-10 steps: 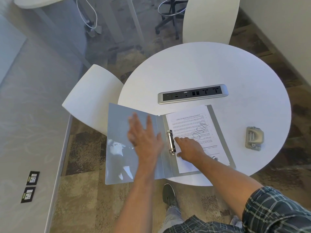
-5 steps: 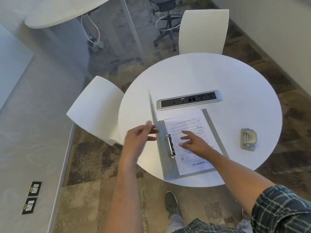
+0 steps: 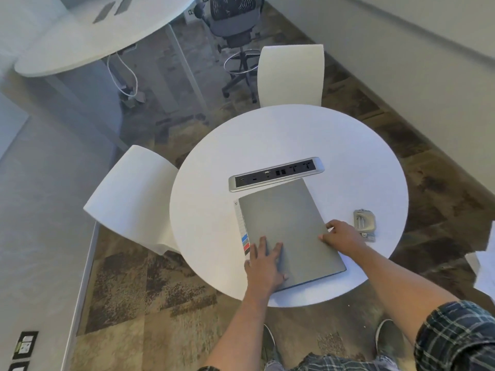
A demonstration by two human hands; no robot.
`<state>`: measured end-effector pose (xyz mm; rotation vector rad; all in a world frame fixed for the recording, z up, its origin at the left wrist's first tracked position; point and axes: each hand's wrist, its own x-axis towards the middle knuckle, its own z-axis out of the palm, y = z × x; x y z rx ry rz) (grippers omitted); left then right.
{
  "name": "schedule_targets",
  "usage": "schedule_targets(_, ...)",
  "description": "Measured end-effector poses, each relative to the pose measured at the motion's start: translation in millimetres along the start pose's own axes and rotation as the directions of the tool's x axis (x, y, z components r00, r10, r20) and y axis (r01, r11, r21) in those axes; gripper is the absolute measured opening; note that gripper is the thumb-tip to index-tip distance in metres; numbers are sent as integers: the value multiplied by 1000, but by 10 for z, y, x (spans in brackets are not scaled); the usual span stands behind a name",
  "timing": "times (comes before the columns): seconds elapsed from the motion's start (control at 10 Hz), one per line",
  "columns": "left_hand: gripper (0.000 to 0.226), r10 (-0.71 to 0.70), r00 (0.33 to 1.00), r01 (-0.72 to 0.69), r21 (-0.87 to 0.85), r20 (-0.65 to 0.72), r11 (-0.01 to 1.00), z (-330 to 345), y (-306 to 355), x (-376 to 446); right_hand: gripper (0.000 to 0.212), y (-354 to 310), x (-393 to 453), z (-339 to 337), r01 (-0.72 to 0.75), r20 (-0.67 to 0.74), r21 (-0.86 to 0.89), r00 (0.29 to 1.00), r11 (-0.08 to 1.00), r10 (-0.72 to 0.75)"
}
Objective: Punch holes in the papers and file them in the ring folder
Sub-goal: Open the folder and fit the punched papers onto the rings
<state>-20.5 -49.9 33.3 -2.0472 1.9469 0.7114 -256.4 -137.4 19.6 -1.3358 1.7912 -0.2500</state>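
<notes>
The grey ring folder (image 3: 289,223) lies closed on the round white table (image 3: 267,140), its spine with coloured labels to the left. The papers are hidden inside it. My left hand (image 3: 265,263) rests flat on the cover near the lower left corner, fingers spread. My right hand (image 3: 340,234) touches the folder's right edge with its fingertips. The grey hole punch (image 3: 364,224) stands on the table just right of my right hand.
A silver power socket strip (image 3: 276,174) is set into the table just beyond the folder. White chairs stand at the far side (image 3: 290,76) and the left (image 3: 131,196) of the table. Another table (image 3: 88,36) and an office chair (image 3: 233,22) are farther back.
My left hand has swung the folder's cover over from the left and laid it shut over the papers. My right hand has moved off the sheet to the folder's right edge.
</notes>
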Motion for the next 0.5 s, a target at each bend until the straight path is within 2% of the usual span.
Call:
schedule_targets(0.1, 90, 11, 1000, -12, 46, 11, 999, 74, -34, 54, 34, 48, -33, 105, -45, -25, -84, 999, 995, 43)
schedule_targets(0.2, 89, 44, 999, -45, 114, 11, 992, 120, -32, 91, 30, 83, -99, 137, -37, -40, -270, 999, 962, 27)
schedule_targets(0.3, 87, 47, 999, -50, 188, 18, 981, 140, 3, 92, 24, 128, -179, 144, 29, -11, -442, 999, 897, -38)
schedule_targets(0.4, 86, 55, 998, -54, 268, 5, 962, 120, 32, 79, 39, 150, -208, 131, 154, 122, -593, 987, 790, -101)
schedule_targets(0.5, 83, 49, 998, -57, 262, 37, 963, 1, 112, 132, 46, 61, -236, 23, 225, 147, -634, 974, 740, -171)
